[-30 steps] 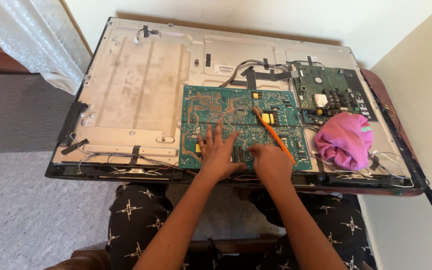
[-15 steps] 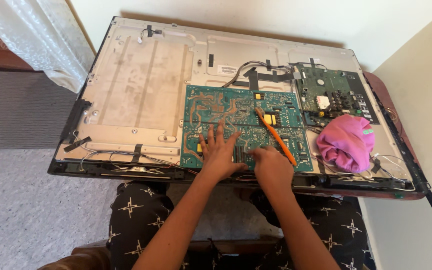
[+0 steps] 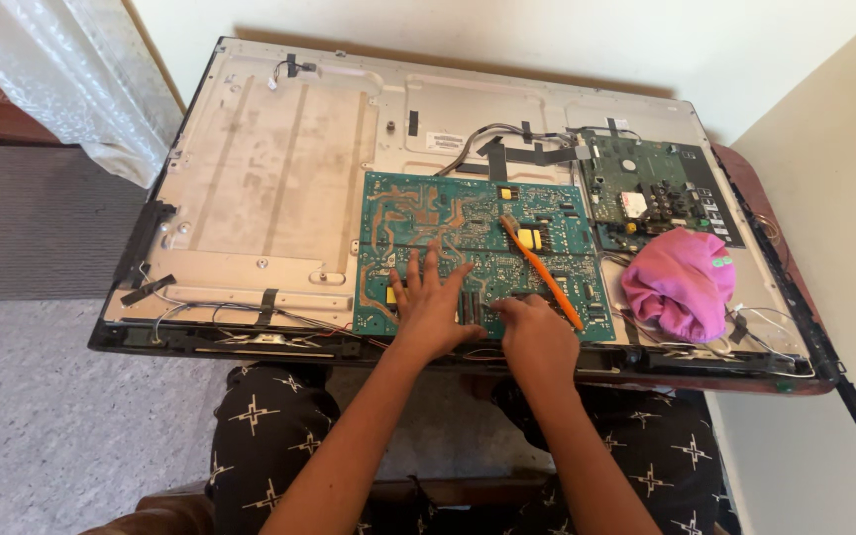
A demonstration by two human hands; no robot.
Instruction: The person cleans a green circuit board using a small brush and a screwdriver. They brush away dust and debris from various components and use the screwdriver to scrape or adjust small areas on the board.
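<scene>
1. At the far left a sheer white curtain [image 3: 61, 74] hangs down over a dark grey mat [image 3: 27, 223], which lies on a lighter speckled grey floor [image 3: 42, 426].
2. A large flat-screen panel [image 3: 279, 188] lies face down with its bare metal back up, filling most of the view; a reddish-brown table [image 3: 745, 173] edge shows under its right side, and cream walls [image 3: 824, 109] meet in the corner behind it.
3. Strips of black tape [image 3: 267, 305] hold thin wires along the panel's near edge, left of the boards.
4. A small white rectangular label [image 3: 445, 141] sits on the metal just above the large green circuit board [image 3: 418, 213], near the panel's middle; its print is too small to tell.
5. The left hand [image 3: 431, 309] lies flat on the near part of the green board, fingers [image 3: 432, 266] spread wide, gripping nothing.
6. The right hand [image 3: 537, 337] rests just beside it at the board's near edge, fingers curled closed around the near end of an orange-handled tool [image 3: 544, 275], which lies slanted across the board.
7. A second, darker circuit board [image 3: 651, 193] sits at the upper right, carrying a small white square sticker, with black cables [image 3: 507, 139] running to it.
8. A crumpled pink cloth [image 3: 683, 282] lies on the panel just below that board, right of the tool.
9. Black trousers with white star marks [image 3: 260, 436] show beneath the panel's near edge.
</scene>
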